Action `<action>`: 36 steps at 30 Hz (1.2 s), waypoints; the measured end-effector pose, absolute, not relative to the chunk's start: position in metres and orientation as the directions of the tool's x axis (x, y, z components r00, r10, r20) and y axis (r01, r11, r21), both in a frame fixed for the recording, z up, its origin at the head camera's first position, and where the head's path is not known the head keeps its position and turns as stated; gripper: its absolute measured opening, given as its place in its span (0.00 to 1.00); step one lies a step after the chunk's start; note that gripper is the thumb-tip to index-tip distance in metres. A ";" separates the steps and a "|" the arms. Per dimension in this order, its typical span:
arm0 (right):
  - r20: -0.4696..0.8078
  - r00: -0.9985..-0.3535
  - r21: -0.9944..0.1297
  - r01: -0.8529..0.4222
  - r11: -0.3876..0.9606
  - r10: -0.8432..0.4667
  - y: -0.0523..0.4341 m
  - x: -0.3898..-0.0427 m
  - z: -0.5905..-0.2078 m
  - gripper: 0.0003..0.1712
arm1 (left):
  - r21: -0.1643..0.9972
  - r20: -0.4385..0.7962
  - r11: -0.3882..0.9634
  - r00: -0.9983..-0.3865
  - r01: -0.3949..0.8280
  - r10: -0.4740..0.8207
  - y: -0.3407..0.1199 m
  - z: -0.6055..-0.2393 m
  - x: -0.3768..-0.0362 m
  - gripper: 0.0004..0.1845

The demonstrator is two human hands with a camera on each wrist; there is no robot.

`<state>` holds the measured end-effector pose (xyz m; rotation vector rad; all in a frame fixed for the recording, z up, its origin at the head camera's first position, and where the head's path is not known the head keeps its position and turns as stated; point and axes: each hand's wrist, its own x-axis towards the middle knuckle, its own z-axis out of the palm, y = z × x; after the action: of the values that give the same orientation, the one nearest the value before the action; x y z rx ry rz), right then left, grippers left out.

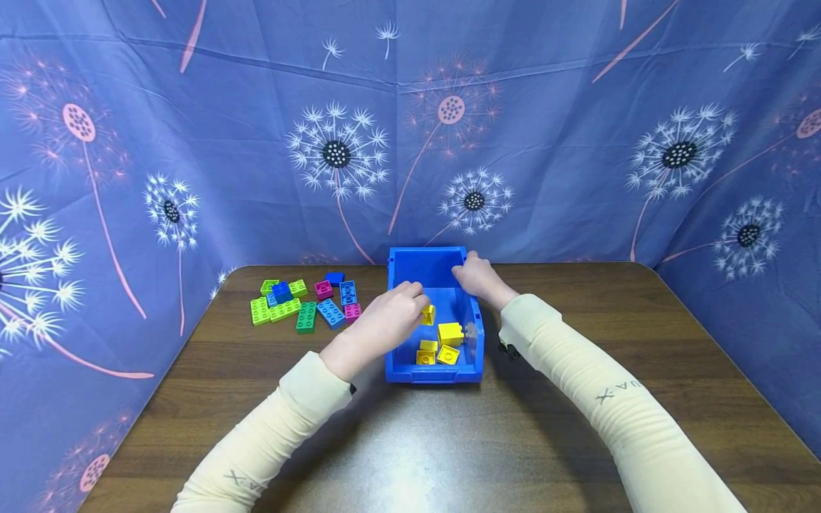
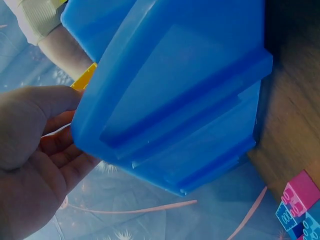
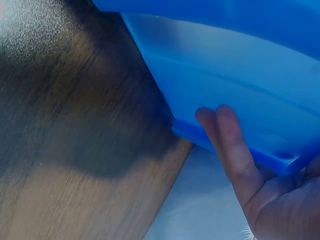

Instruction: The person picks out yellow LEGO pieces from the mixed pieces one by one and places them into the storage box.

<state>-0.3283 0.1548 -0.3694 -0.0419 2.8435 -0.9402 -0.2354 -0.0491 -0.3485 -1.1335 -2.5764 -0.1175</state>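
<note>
Left hand: the left hand (image 1: 391, 313) reaches over the near-left wall of the blue bin (image 1: 400, 324), fingers curled, pinching a small yellow brick (image 1: 428, 314) just inside the bin; in the left wrist view the left hand (image 2: 35, 150) sits against the bin's outer wall (image 2: 180, 100) with a sliver of yellow (image 2: 84, 77) peeking past the rim.
Right hand: the right hand (image 1: 477, 276) grips the far-right corner of the bin, fingers wrapped over the rim; the right wrist view shows the fingers (image 3: 227, 135) pressed against the blue underside (image 3: 225, 75), thumb out of sight.
Blue bin: it stands on the brown tabletop (image 1: 577, 342), at the middle of the far edge, right between the two hands.
Inside the bin: three more yellow bricks (image 1: 442, 345) lie clustered on the floor at the near end, loose, just below the pinched one.
Loose bricks: a scatter of green, blue and pink bricks (image 1: 306, 303) lies on the tabletop left of the bin, near the left hand but apart from it.
Backdrop: a blue cloth with dandelion prints (image 1: 333, 153) hangs round the tabletop on three sides.
Sleeves: cream sleeves (image 1: 603, 385) cover both forearms.
</note>
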 end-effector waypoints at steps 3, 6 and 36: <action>-0.131 -0.988 -0.591 0.017 0.806 -0.075 0.155 -0.329 -0.370 0.34 | -0.084 0.308 0.674 -0.624 0.734 0.718 -0.047 -0.351 -0.236 0.10; -0.130 -0.989 -0.586 0.016 0.810 -0.075 0.155 -0.330 -0.370 0.35 | -0.124 0.291 0.671 -0.620 0.731 0.729 -0.044 -0.353 -0.237 0.09; -0.138 -0.987 -0.602 0.016 0.798 -0.085 0.157 -0.330 -0.368 0.36 | -0.149 0.039 0.732 -0.735 0.665 0.677 -0.031 -0.363 -0.234 0.08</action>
<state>-0.3297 0.1568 -0.3683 -0.0547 2.8272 -0.9488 -0.2345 -0.0313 -0.3630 -1.1022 -2.8384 0.1906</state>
